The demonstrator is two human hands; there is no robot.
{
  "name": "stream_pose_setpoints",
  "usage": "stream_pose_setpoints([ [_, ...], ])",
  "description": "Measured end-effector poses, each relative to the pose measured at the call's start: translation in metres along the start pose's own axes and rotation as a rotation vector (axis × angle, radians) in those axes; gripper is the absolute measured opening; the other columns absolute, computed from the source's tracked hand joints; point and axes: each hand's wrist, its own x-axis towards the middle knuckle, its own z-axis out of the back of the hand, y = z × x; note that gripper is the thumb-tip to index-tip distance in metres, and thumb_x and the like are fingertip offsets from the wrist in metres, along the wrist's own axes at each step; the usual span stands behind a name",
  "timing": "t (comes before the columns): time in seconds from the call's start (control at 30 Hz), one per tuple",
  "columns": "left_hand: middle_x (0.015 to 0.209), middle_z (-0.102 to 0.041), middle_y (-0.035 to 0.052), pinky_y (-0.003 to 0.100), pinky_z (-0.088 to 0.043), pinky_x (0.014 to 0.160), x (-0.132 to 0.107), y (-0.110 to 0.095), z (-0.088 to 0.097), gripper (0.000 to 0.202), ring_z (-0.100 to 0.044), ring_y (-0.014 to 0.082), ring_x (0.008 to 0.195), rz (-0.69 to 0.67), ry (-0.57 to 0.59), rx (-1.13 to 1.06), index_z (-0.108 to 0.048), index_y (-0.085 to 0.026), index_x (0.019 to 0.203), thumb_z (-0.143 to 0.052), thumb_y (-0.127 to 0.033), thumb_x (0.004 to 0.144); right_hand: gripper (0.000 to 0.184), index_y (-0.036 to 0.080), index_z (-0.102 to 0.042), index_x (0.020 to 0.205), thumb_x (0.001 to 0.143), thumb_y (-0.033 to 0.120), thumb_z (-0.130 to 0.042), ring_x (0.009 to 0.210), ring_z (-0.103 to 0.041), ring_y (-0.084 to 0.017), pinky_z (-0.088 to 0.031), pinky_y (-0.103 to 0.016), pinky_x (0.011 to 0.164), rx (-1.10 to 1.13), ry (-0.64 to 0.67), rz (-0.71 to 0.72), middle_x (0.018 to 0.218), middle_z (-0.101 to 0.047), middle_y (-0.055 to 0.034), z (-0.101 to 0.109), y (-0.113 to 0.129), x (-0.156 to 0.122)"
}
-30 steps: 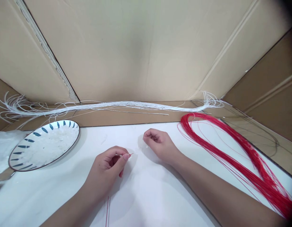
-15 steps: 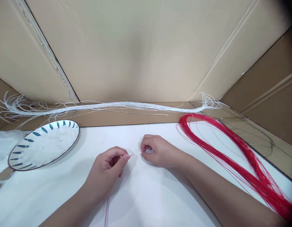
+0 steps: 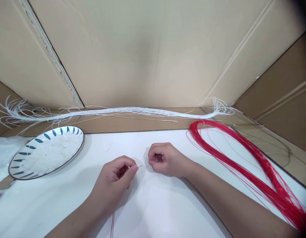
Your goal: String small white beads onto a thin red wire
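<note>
My left hand point(image 3: 118, 177) rests on the white table point(image 3: 155, 205) and pinches the end of a thin red string point(image 3: 112, 224); its tip pokes out past my fingertips toward the right. The string runs back under my wrist to the frame's bottom edge. My right hand point(image 3: 165, 158) lies just right of that tip, fingers curled shut around something small and pale that I cannot make out. The two hands are a few centimetres apart.
A blue-patterned plate point(image 3: 23, 167) of small white beads sits at the left, beside a clear plastic bag point(image 3: 2, 155). A thick bundle of red strings point(image 3: 254, 168) loops along the right. White strings point(image 3: 123, 110) lie along a cardboard ledge below a cardboard wall point(image 3: 148, 53).
My right hand slid left and down toward the left hand and curled tighter. My left hand shifted slightly right and down with the string tip.
</note>
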Motion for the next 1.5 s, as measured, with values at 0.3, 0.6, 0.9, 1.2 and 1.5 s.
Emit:
stream_pose_setpoints([
  [0.3,0.102,-0.069,0.0035,0.025,-0.039,0.055,0.001,-0.001,-0.001,0.022,-0.045,0.0082,0.055,-0.05,-0.102,-0.027,-0.067,-0.02,0.068,-0.064,-0.035,0.084,0.026,0.015,-0.065,0.08,0.072,0.03,-0.084,0.053,-0.06,-0.011,-0.051,-0.023,0.05,0.896,-0.028,-0.278,0.066,-0.067,-0.0003,-0.02,0.021,-0.002],
  [0.6,0.105,-0.073,0.0018,0.026,-0.037,0.055,0.0,-0.003,-0.002,0.019,-0.042,0.0055,0.051,0.033,-0.132,-0.087,-0.072,-0.021,0.072,-0.069,-0.037,0.081,0.019,0.014,-0.071,0.087,0.079,0.027,-0.083,0.069,-0.062,-0.009,-0.052,-0.024,0.068,1.161,0.019,-0.396,0.078,-0.068,-0.0015,-0.037,0.021,-0.003],
  [0.9,0.101,-0.075,0.0024,0.025,-0.038,0.052,-0.001,-0.007,-0.005,0.02,-0.043,0.0065,0.049,0.036,-0.164,-0.07,-0.069,-0.021,0.064,-0.068,-0.035,0.078,0.018,0.014,-0.072,0.086,0.081,0.029,-0.081,0.068,-0.065,-0.009,-0.053,-0.021,0.067,1.186,-0.039,-0.41,0.077,-0.071,-0.0018,-0.037,0.019,-0.003],
  [1.2,0.097,-0.075,0.0024,0.023,-0.04,0.051,-0.002,-0.011,-0.008,0.02,-0.058,0.0109,0.061,0.012,-0.148,-0.107,-0.069,-0.021,0.063,-0.068,-0.033,0.08,0.02,0.014,-0.073,0.086,0.078,0.029,-0.084,0.066,-0.068,-0.007,-0.056,-0.018,0.067,1.204,-0.015,-0.431,0.076,-0.073,-0.0015,-0.037,0.022,-0.003],
  [1.5,0.085,-0.074,0.0022,0.027,-0.053,0.066,-0.003,-0.011,-0.01,0.019,-0.068,0.016,0.073,-0.03,-0.187,-0.091,-0.069,-0.022,0.063,-0.064,-0.028,0.081,0.018,0.014,-0.075,0.086,0.079,0.028,-0.083,0.068,-0.069,-0.008,-0.057,-0.019,0.068,1.193,-0.004,-0.425,0.079,-0.075,-0.0025,-0.038,0.021,-0.004],
])
